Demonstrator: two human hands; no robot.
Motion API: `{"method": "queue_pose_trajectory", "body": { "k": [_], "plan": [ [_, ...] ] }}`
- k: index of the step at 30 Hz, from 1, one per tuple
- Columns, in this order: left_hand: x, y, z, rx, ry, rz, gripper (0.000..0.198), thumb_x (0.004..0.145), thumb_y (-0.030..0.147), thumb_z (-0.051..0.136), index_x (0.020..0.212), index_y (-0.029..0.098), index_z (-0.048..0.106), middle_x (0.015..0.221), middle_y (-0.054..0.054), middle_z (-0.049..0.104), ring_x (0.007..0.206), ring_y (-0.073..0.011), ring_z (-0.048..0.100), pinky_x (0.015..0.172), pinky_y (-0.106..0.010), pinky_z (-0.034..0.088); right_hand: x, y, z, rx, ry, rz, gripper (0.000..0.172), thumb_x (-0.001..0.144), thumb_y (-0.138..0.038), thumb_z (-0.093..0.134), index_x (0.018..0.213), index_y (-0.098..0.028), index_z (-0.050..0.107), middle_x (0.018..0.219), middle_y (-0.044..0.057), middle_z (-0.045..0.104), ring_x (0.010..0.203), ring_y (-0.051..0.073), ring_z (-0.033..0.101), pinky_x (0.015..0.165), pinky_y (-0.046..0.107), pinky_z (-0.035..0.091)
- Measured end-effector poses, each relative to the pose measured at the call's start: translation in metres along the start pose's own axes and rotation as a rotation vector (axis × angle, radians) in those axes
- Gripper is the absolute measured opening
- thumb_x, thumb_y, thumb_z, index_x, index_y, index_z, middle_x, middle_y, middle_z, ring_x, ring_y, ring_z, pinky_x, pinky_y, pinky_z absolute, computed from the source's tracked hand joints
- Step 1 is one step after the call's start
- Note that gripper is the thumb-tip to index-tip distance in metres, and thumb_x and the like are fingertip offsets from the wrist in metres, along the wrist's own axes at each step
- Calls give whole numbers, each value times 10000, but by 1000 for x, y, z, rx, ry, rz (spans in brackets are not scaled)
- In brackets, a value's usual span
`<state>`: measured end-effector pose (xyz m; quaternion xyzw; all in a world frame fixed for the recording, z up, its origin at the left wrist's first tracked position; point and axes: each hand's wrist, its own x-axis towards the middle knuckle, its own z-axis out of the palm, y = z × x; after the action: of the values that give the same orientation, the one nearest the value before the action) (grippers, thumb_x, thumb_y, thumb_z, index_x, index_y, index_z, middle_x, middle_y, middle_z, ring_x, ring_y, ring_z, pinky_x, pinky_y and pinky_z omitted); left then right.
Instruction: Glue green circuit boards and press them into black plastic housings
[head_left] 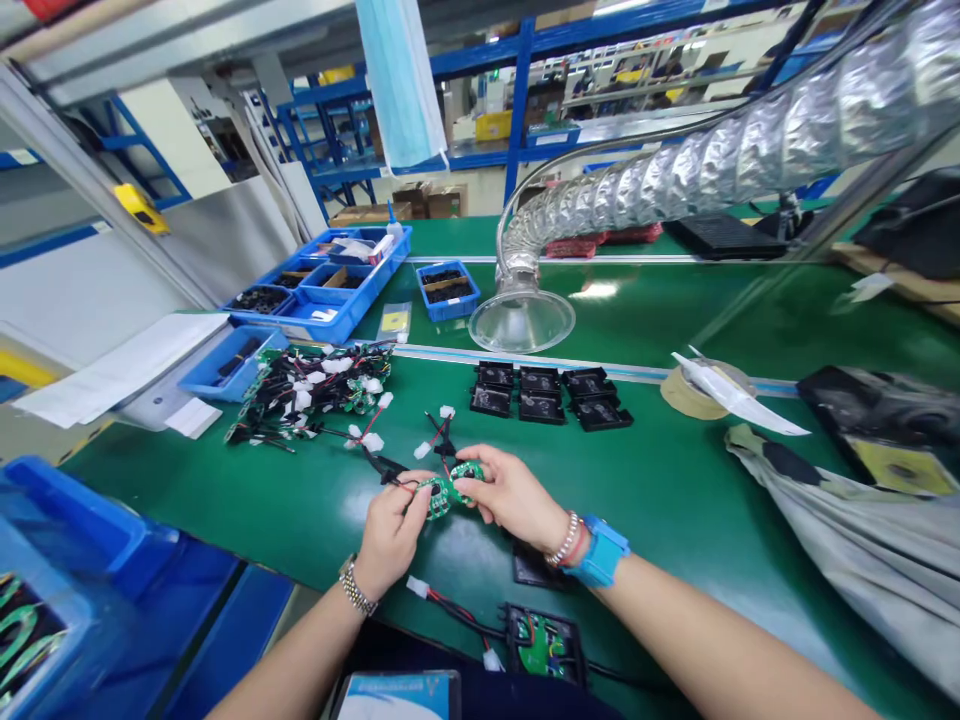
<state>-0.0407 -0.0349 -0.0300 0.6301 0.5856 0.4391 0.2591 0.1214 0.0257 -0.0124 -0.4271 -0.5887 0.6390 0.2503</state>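
My left hand (390,535) and my right hand (514,497) meet above the green bench mat (225,510), both pinching a small green circuit board (446,490) with red and black wires. Its white plug (422,450) trails toward the far side. Beyond my hands lies a heap of similar wired boards (315,390). Several black plastic housings (550,393) stand in two rows to the right of the heap. Below my right wrist, an open black housing (544,643) holds a green board, and its wire ends in a white plug (417,587).
Blue parts bins (322,285) stand at the far left of the bench, with a large blue crate (75,570) at the near left. A silver extraction duct with a clear hood (521,320) hangs at the far side. Grey cloth (847,530) lies at right.
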Motion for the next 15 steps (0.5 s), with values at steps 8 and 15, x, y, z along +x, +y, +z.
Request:
{"method": "queue_pose_trajectory", "body": {
  "k": [8,15],
  "plan": [
    [6,-9,-1,103,138,169,171,819,271,489,826,214,650,912,-67,658,968,-227,570,884,-357,423,19,-4,7,-371,126,-214,188,763,-181,530,943,-202,582,619,-21,573,519,112,520,548,240,426],
    [55,-50,-44,228,298,-228,371,857,428,365,778,160,608,750,-54,642,730,-197,601,635,-276,459,5,-14,-18,-252,-134,-245,350,753,-181,542,1101,-194,515,635,-33,538,531,104,516,499,210,427]
  ]
}}
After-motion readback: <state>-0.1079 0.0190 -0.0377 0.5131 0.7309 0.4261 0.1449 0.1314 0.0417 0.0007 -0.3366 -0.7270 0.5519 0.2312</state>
